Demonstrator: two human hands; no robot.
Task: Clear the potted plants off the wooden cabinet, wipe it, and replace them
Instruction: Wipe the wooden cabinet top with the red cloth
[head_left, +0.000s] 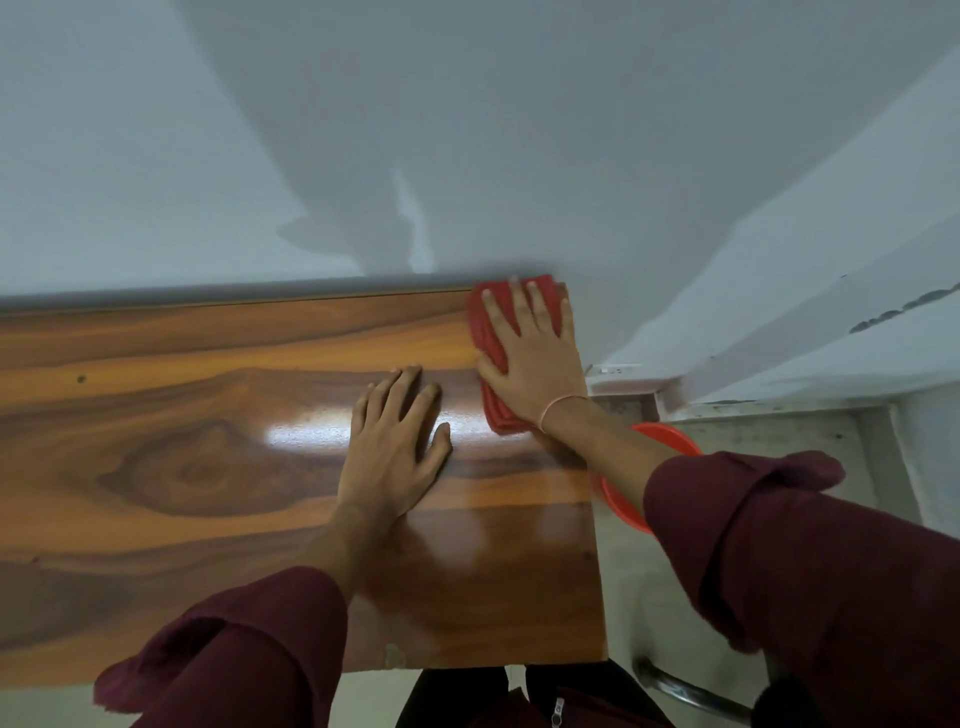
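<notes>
The glossy wooden cabinet top (182, 467) fills the lower left and middle of the head view. My right hand (530, 353) lies flat with spread fingers on a folded red cloth (493, 400) at the cabinet's far right corner, against the wall. My left hand (395, 452) rests palm down on the bare wood just left of the cloth, fingers apart, holding nothing. No potted plants are in view. Both arms wear dark maroon sleeves.
A pale grey wall (363, 156) rises directly behind the cabinet. To the right, below the cabinet's edge, a red round rim (670, 436) shows on the floor, partly hidden by my right arm. A metal bar (691, 691) sits low right.
</notes>
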